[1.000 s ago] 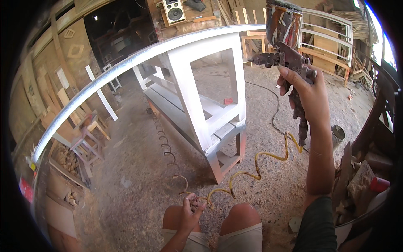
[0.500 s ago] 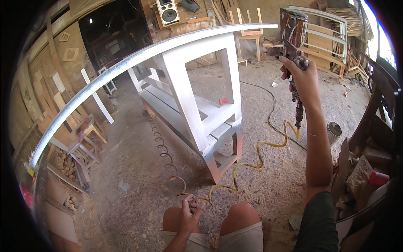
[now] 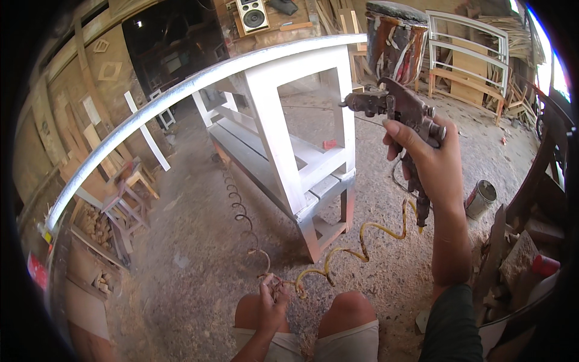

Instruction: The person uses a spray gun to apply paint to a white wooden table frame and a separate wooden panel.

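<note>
My right hand [image 3: 428,154] grips a paint spray gun [image 3: 395,108], its nozzle toward the white frame. On top of the gun sits a paint-streaked cup [image 3: 397,45]. A yellow coiled air hose [image 3: 365,256] runs from the gun's lower end down to my left hand [image 3: 274,295], whose fingers are wrapped round the hose by my knees. From there a darker coiled hose [image 3: 242,218] trails away along the floor. Before me stands a wooden furniture piece [image 3: 265,151], white above, silvery grey below with reddish bare leg ends. A long curved white board [image 3: 175,90] crosses over its top.
A metal can [image 3: 480,199] stands on the dusty floor at my right, near scrap wood and a red cylinder [image 3: 544,265]. Wooden stools [image 3: 126,205] and planks line the left wall. White frames [image 3: 467,54] lean at the back right; a speaker [image 3: 253,17] sits at the back.
My right hand has brought the spray gun lower, closer to me and leftward, beside the white frame. The yellow hose has shifted with it. My left hand stays on the hose.
</note>
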Demonstrator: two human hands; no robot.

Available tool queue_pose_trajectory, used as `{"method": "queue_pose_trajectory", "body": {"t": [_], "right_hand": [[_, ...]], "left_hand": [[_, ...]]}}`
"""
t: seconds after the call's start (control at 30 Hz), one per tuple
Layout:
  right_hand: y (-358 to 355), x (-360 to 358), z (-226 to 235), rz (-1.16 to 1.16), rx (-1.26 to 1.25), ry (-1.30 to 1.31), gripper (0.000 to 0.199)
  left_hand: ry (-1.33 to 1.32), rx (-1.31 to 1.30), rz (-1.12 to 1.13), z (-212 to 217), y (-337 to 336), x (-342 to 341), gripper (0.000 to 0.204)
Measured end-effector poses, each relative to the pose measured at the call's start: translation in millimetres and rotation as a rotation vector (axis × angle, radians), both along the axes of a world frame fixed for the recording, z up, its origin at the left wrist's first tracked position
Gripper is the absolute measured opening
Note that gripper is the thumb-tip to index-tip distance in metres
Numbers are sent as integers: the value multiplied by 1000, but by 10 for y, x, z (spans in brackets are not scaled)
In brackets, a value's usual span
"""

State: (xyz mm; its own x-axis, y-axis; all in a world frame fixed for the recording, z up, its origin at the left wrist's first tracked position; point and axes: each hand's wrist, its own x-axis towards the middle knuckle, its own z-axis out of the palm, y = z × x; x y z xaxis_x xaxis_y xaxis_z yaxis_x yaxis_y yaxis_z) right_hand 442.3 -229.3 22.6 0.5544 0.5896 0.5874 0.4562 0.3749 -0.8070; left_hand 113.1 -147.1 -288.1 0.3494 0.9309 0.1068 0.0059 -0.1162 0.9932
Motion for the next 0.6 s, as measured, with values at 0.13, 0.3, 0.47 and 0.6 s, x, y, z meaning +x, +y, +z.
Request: {"method": "queue_pose_trajectory", "body": {"t": [0.13, 0.3, 0.47, 0.6], "right_hand": [[-35, -240, -48, 86, 46, 84, 25], [-238, -401, -109, 324, 23, 114, 30], [-466, -625, -422, 464, -155, 192, 53], [-452, -953, -899, 596, -241, 240, 53]], "left_hand": [[-178, -88, 40, 11, 58, -76, 48], [-218, 14, 174, 79, 16, -42, 32], [117, 554, 111, 496, -43, 18, 15], [40, 297, -113, 516, -195, -114, 10]]}}
